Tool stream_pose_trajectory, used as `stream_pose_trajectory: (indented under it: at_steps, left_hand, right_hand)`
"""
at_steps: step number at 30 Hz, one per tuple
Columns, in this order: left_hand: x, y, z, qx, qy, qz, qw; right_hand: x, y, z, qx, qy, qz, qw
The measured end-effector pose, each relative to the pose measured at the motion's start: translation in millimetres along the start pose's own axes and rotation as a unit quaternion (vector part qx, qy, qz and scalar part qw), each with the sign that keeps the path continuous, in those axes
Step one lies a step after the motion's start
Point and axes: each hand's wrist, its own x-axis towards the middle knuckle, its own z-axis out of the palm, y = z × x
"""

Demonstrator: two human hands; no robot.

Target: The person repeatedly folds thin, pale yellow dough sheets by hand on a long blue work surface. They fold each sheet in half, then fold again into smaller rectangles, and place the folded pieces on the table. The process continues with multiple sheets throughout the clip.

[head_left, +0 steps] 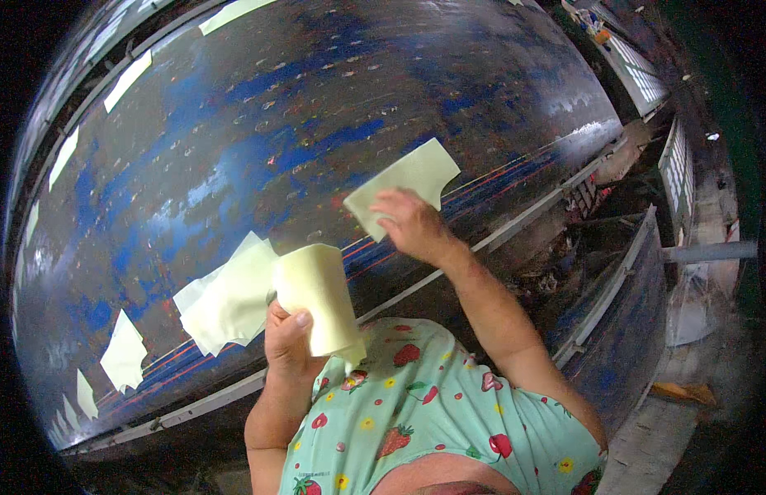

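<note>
My left hand [290, 337] is wrapped around a thick, bent stack of pale yellow cut fabric pieces [319, 297], held upright by the table's near edge. To the right, my right hand [409, 221] rests its spread fingers on a single pale yellow cut piece [416, 175], which lies on the dark, blue-stained table [292, 157]. That piece has a curved notch on its right side. Beside my left hand, a few overlapping pale pieces [226, 301] lie on the table, partly covered by the held stack.
Farther left along the near edge lies another cut piece [124, 353], with several more beyond it. Pale pieces [129, 81] also line the far edge. A metal rail [515, 198] borders the table's near side. At right stands a dark panel [614, 313] with a pale edge.
</note>
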Motion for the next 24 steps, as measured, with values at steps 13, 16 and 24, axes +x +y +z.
stream_pose_trajectory:
  at_steps: [13,16,24]
  left_hand:
    - [74,-198,145,0.179,0.048,0.038,0.982]
    - [90,-244,173,0.204,0.035,0.060,0.977]
    - [113,-298,230,0.196,0.055,0.025,0.979]
  right_hand:
    - [-105,40,-185,0.256,0.026,0.100,0.961]
    - [-133,72,-212,0.217,0.052,0.136,0.965]
    - [-177,153,-236,0.424,0.060,0.235,0.872]
